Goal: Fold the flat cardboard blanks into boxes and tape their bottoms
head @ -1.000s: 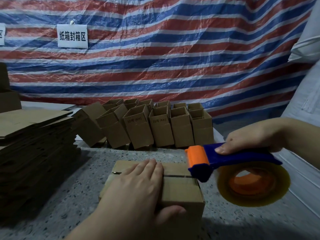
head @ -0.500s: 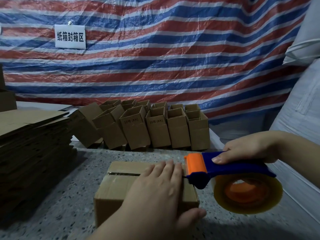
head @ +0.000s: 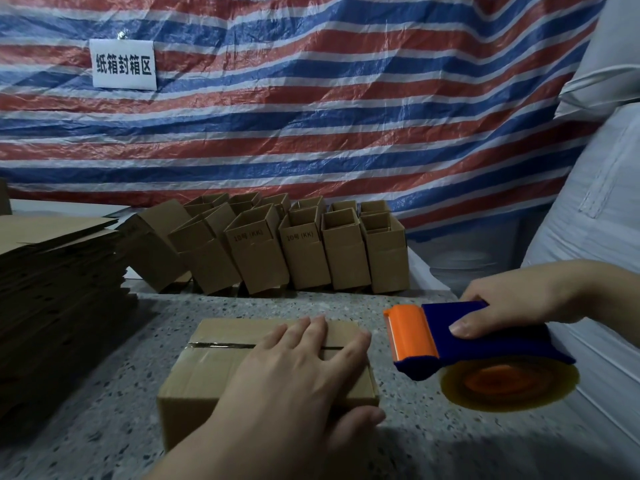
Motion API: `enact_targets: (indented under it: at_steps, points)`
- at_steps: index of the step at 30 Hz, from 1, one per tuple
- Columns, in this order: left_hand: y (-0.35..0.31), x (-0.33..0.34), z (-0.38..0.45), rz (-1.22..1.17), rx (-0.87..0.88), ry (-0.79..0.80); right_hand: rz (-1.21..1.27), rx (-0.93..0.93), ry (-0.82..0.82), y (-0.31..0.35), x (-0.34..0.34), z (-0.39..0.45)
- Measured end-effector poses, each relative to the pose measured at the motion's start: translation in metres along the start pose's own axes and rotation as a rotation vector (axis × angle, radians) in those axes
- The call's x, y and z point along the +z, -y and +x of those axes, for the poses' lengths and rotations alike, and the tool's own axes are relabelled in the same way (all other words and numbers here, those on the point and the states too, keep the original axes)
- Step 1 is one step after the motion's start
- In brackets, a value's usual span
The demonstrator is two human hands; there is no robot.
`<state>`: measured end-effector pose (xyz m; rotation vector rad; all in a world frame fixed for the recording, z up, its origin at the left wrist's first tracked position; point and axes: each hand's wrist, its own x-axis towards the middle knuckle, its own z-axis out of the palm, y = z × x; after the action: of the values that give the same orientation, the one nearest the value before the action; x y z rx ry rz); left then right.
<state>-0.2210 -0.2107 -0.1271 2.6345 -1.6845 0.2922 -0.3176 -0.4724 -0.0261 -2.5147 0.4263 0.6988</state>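
Moved: tape dispenser has pulled clear of the box, now just right of it.
Left hand: flat, pressing the box's taped seam.
Right hand: gripping the dispenser.
Done: finished boxes rowed behind.
Left: stack of flat blanks.

Counts, head view:
- Closed cardboard box, lower centre: 1.
- Tape dispenser, lower right: 1, carrying 1 tape roll.
- Open-topped folded boxes, mid-frame: front row 6; back row about 6, partly hidden.
- Stack of flat blanks, left: 1; sheets too many to count.
- Printed sign, upper left: 1.
- Hands: 2.
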Motion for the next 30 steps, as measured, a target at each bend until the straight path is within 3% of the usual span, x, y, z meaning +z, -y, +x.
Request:
enact_targets:
  at_steps: [10, 28, 30]
  points:
    - [0.001, -0.001, 0.0, 0.015, -0.001, 0.048, -0.112, 0.044, -0.077, -0.006, 0.004, -0.014]
    - [0.0, -0.002, -0.005, 0.059, 0.012, -0.075, -0.16, 0.085, -0.047, 0.004, -0.003, -0.023]
    - [-0.001, -0.01, -0.004, 0.079, -0.06, -0.114, -0.128, 0.057, -0.06, -0.002, 0.0, -0.023]
